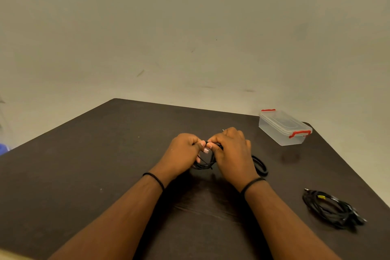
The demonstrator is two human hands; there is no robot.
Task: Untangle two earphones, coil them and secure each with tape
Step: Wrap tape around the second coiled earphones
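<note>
your left hand (185,150) and right hand (231,150) meet above the table (105,164), fingers (203,144) curled and pinching a black coil (203,164) between them. a tape roll (260,165) lies just right of your right hand; a second coil (331,209), taped yellow, sits well apart.

Dim warm light, soft shadows, wide-angle edge distortion, slight blur.

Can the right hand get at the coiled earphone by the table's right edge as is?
Probably yes, once freed. The right hand now pinches the earphone together with the left hand. The coiled earphone lies in the open on the table, nothing between.
</note>
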